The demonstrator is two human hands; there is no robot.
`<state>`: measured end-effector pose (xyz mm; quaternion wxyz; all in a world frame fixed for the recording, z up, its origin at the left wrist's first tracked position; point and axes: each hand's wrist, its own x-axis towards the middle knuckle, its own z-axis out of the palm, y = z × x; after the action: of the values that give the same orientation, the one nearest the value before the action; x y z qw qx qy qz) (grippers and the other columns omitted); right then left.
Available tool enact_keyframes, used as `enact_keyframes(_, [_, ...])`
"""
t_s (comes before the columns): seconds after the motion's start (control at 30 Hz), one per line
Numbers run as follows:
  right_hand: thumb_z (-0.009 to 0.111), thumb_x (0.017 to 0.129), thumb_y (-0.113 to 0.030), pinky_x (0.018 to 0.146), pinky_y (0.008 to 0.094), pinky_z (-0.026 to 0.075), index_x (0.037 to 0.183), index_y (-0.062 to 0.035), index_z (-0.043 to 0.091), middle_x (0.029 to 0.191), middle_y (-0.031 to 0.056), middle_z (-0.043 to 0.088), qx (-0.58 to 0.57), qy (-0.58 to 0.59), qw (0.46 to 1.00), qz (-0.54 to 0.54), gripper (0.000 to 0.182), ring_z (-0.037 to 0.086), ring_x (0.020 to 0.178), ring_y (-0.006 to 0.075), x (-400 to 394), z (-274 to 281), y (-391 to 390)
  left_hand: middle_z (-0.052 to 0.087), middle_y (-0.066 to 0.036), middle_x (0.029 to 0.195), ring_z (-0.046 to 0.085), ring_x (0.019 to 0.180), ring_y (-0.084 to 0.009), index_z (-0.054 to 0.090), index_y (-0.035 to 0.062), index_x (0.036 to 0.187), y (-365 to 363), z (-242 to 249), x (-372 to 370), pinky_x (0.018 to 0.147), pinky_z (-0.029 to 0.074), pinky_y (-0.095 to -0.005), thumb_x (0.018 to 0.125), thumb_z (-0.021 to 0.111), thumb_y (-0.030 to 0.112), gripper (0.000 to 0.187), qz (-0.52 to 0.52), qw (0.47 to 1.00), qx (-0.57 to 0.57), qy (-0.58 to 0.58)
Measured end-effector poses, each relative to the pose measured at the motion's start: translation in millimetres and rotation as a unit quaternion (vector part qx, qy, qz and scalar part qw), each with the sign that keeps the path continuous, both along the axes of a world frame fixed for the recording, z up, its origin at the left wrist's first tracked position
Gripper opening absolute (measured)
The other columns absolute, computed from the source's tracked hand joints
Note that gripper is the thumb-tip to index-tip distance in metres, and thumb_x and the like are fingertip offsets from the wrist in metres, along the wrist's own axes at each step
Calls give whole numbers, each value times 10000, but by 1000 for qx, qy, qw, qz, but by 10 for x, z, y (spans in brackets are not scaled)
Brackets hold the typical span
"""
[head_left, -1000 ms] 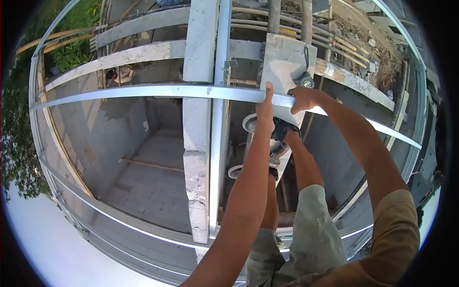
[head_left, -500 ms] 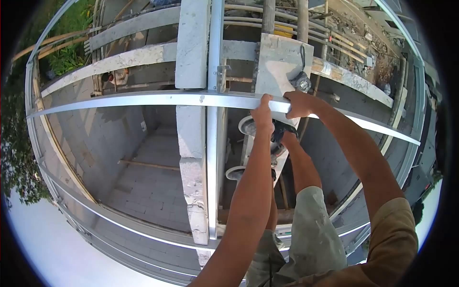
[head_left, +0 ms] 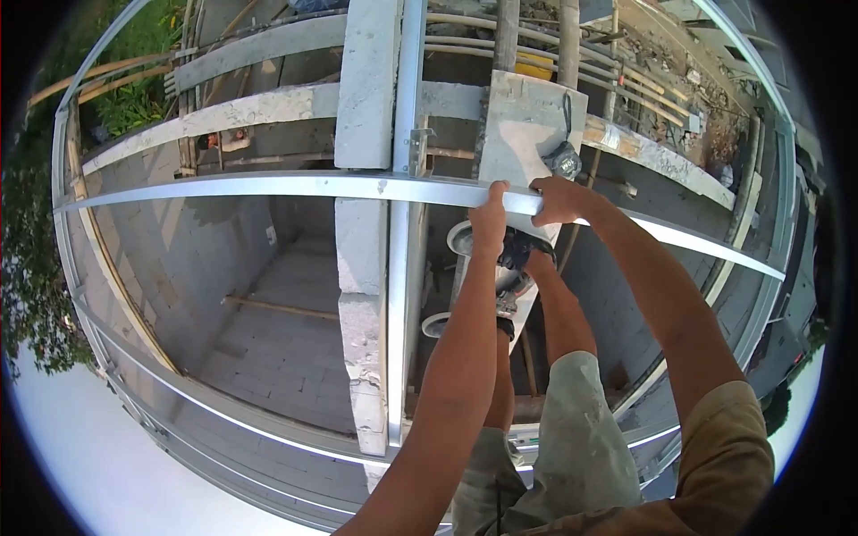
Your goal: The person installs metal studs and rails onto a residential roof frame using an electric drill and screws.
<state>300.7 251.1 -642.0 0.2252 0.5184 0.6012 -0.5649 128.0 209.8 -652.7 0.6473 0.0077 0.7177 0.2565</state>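
Note:
A long silvery metal profile bar (head_left: 268, 186) runs across the view from left to right. My left hand (head_left: 489, 217) is closed around it right of the middle. Close by on the right, my right hand (head_left: 561, 199) grips the same bar with the fingers over its edge. The bar crosses above a lengthwise metal beam (head_left: 399, 295) beside the block wall top (head_left: 359, 241). A small metal bracket (head_left: 416, 147) stands on that beam just beyond the crossing. Below my hands, my feet are on a narrow board (head_left: 527, 116), partly hidden by my arms.
A dark, shiny bundle (head_left: 562, 161) lies on the board beyond my right hand. Two round, pale-rimmed objects (head_left: 435, 325) are beside my feet. Deep block-walled rooms (head_left: 277, 330) drop away on both sides. Outer metal framing (head_left: 223, 415) surrounds the walls, and wooden poles (head_left: 569, 45) stand ahead.
The view has shifted slightly, and my arms lie a little farther left in it. Both hands keep their hold on the metal bar.

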Motion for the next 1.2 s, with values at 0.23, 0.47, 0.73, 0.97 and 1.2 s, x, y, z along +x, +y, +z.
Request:
enact_keyframes(0.23, [765,764,-206,862,391,513,1118,10,572,1064,157,633,355,-40,923,-141,457,610,1049,268,-305,894,-288,589,-69,953,556,865,-169,602,-32,1145,-652,-16,-345,797,451,-304,874,672,556,652,-146,983,106,24])
enact_keyframes(0.47, [777,777,-332,840,383,524,1029,14,585,1150,227,627,-114,-38,967,-225,469,674,974,321,-831,222,-2099,510,-31,838,516,773,-164,593,16,1038,-2143,598,-1176,713,426,-303,920,524,135,181,113,976,-89,-163])
enact_keyframes(0.73, [818,681,-547,1015,480,433,1450,48,238,1384,301,364,-211,-386,830,-342,1133,471,1246,450,-1385,-538,-3115,632,-131,1137,604,891,-178,541,32,1246,-2646,949,-1577,791,479,-298,1022,443,66,248,80,963,-1,-257])
enact_keyframes(0.97, [599,817,-190,1041,491,374,1069,-63,668,1078,153,589,197,-107,965,138,291,534,1117,348,-1177,-1131,-3568,642,-64,886,555,716,-115,566,29,1202,-2908,814,-1555,666,459,-234,1013,533,145,224,125,956,37,-261])
enact_keyframes(1.2, [619,785,-222,1050,506,359,959,-105,700,1052,124,628,299,-136,909,256,224,553,1107,320,-1129,-1556,-3897,540,-14,873,477,733,-99,575,53,1181,-3097,829,-1721,678,403,-228,1045,456,235,257,173,952,38,-251])
